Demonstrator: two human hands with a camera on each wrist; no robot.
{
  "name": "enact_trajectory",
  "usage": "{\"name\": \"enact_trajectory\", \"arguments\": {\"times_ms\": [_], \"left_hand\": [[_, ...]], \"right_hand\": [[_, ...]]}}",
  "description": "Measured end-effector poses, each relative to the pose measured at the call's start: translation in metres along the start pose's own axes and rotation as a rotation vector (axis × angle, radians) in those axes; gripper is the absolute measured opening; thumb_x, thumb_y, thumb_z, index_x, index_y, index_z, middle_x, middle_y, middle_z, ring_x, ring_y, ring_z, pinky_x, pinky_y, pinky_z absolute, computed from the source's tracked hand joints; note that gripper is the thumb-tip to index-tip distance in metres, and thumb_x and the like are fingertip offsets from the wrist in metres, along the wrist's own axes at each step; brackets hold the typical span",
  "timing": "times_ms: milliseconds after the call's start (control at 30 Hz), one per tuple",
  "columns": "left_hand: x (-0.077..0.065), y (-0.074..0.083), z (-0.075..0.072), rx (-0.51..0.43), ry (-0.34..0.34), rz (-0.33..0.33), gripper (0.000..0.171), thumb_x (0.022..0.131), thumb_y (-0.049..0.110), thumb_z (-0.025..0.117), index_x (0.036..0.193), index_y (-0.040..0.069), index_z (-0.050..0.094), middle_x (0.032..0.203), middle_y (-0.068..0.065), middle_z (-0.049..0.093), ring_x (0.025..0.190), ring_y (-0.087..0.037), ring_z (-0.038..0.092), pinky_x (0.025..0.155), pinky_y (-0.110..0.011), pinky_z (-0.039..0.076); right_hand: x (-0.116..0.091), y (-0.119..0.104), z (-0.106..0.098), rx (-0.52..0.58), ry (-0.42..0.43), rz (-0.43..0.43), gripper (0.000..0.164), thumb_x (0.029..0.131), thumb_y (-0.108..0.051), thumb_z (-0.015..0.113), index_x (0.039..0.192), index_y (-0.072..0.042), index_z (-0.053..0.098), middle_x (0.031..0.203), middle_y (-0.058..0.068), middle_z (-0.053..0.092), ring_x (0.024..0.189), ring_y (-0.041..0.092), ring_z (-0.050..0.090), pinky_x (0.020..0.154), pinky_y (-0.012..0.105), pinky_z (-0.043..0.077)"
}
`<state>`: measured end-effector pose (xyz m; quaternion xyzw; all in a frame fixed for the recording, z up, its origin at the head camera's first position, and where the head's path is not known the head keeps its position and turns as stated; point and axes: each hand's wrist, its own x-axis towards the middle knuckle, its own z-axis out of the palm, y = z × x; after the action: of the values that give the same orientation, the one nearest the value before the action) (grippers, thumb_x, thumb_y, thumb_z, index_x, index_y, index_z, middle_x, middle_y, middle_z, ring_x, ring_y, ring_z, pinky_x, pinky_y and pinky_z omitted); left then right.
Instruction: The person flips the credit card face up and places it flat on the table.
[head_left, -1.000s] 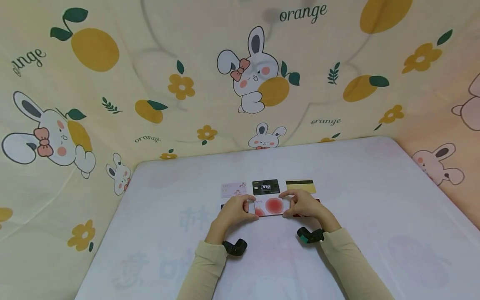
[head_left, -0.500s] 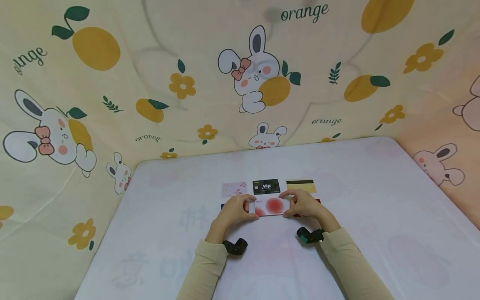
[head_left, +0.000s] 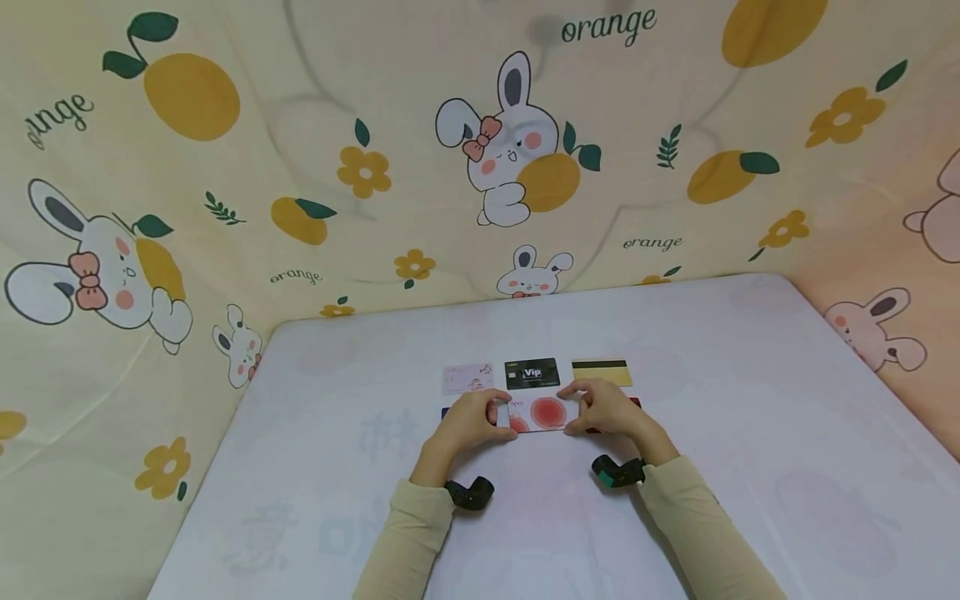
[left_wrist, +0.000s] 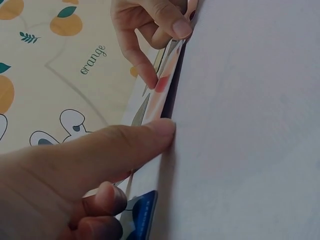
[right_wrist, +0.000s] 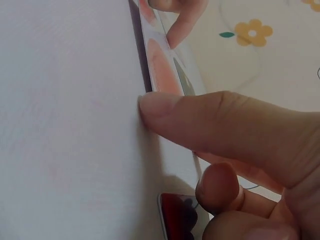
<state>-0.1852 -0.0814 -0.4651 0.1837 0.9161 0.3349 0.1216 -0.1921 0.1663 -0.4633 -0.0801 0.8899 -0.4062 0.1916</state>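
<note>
Thumb on the near edge, forefinger on the far one, the left hand and right hand grip a thin, white rectangular card between them, each spread to its breadth; a big red disc and smaller reddish patch decorate it. A blue card lies by the left fingers, a red card by the right. Beyond: pale pink card, black "Vip" card, gold black-striped card.
</note>
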Motion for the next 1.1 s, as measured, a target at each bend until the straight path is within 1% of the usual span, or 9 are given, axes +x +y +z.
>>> {"name": "enact_trajectory", "arguments": {"times_ms": [133,300,500,567,633,767,933,1100], "left_hand": [[-0.001,0.001,-0.001,-0.007,-0.008,-0.007,0.052,0.075,0.022,0.082,0.121,0.006,0.064,0.066,0.006,0.045,0.059,-0.006,0.039,0.057,-0.017,0.031],[-0.002,0.004,-0.003,-0.007,-0.011,-0.024,0.053,0.075,0.022,0.082,0.122,0.005,0.063,0.067,0.005,0.044,0.061,-0.007,0.039,0.058,-0.018,0.031],[-0.001,0.008,-0.005,0.004,-0.005,-0.014,0.054,0.075,0.02,0.082,0.123,0.005,0.063,0.066,0.005,0.044,0.06,-0.007,0.039,0.059,-0.018,0.032],[0.0,0.01,-0.006,0.015,-0.007,-0.008,0.054,0.076,0.023,0.082,0.123,0.005,0.063,0.065,0.005,0.045,0.06,-0.007,0.039,0.059,-0.018,0.032],[0.003,0.013,-0.006,0.029,-0.01,0.0,0.053,0.077,0.026,0.081,0.123,0.007,0.064,0.065,0.005,0.045,0.06,-0.006,0.039,0.058,-0.018,0.031],[0.009,0.02,-0.004,0.041,-0.017,0.028,0.05,0.079,0.029,0.079,0.123,0.01,0.064,0.067,0.005,0.046,0.061,-0.007,0.04,0.057,-0.018,0.03],[0.019,0.027,0.002,0.043,-0.027,0.059,0.045,0.081,0.026,0.077,0.122,0.012,0.064,0.07,0.004,0.046,0.063,-0.006,0.041,0.059,-0.017,0.031],[0.032,0.034,0.01,0.072,-0.011,0.104,0.043,0.083,0.028,0.076,0.121,0.012,0.065,0.071,0.005,0.046,0.063,-0.005,0.04,0.059,-0.017,0.031]], "right_hand": [[0.0,-0.002,0.0,-0.001,0.001,0.019,0.052,0.073,-0.013,0.082,0.121,-0.006,0.063,0.059,0.001,0.049,0.053,0.014,0.045,0.052,0.024,0.041],[0.0,-0.003,0.0,-0.007,0.002,0.023,0.052,0.073,-0.012,0.082,0.121,-0.006,0.063,0.059,0.0,0.048,0.052,0.014,0.045,0.052,0.024,0.04],[0.0,-0.004,-0.003,-0.036,-0.015,-0.023,0.055,0.071,-0.013,0.084,0.121,-0.005,0.062,0.058,-0.001,0.049,0.051,0.012,0.044,0.05,0.023,0.038],[0.0,-0.003,-0.006,-0.042,-0.023,-0.058,0.055,0.071,-0.014,0.084,0.121,-0.004,0.062,0.059,-0.001,0.051,0.051,0.011,0.045,0.05,0.023,0.036],[0.0,-0.003,-0.01,-0.041,-0.028,-0.093,0.054,0.072,-0.013,0.083,0.12,-0.003,0.062,0.061,-0.001,0.053,0.053,0.011,0.046,0.05,0.022,0.036],[0.0,0.0,-0.019,-0.041,-0.027,-0.153,0.05,0.075,-0.011,0.08,0.119,0.001,0.061,0.066,0.002,0.055,0.057,0.011,0.047,0.053,0.021,0.038],[0.0,0.006,-0.032,-0.04,-0.003,-0.164,0.05,0.078,-0.015,0.078,0.122,0.001,0.06,0.071,0.004,0.058,0.06,0.012,0.05,0.059,0.024,0.045],[0.0,0.021,-0.048,0.01,0.012,-0.146,0.052,0.079,-0.017,0.077,0.123,0.003,0.057,0.073,0.004,0.058,0.06,0.012,0.05,0.058,0.025,0.046]]}}
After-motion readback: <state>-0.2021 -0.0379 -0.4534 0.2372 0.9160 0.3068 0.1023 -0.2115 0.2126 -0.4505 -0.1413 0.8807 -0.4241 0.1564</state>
